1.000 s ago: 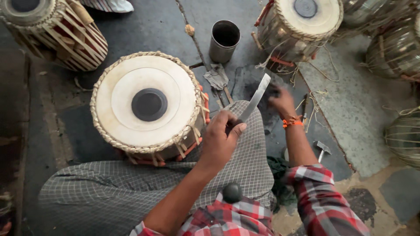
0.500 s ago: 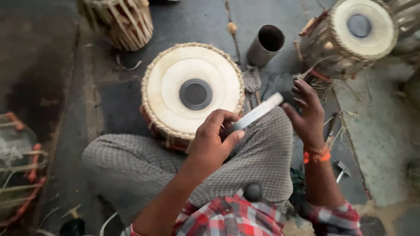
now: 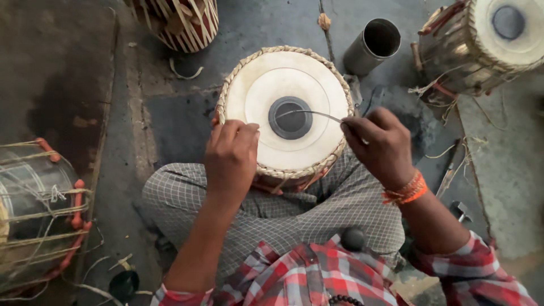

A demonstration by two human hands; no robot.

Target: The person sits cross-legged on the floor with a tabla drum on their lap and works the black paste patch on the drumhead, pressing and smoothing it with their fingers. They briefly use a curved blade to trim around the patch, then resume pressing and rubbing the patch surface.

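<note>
Head view: a drum [image 3: 283, 107] stands upright between the person's crossed legs, its pale skin facing up with a dark round patch [image 3: 290, 117] at its middle and a braided rim around the edge. The right hand [image 3: 381, 146] pinches the end of a thin metal blade [image 3: 310, 114] between thumb and fingers, closed tight on it; the blade lies flat and edge-on across the skin, its tip over the dark patch. Half a second ago the blade showed its broad face and was held off the drum's near edge, above the lap, with the left hand closed on it and the right hand open beside its tip. Now the left hand [image 3: 231, 154] has let it go and rests on the drum's near left rim, fingers curled and pressed against the skin and braid, holding nothing else. An orange band [image 3: 406, 190] sits on the right wrist.

The drum has also come closer to the middle of the frame, as the head has shifted. Just beyond it a metal cup [image 3: 373, 45] lies tilted on the dark floor [image 3: 141, 113]. A second drum [image 3: 487, 39] sits at the upper right, a laced one [image 3: 181, 20] at the top edge, and another laced drum [image 3: 34, 209] at the far left.
</note>
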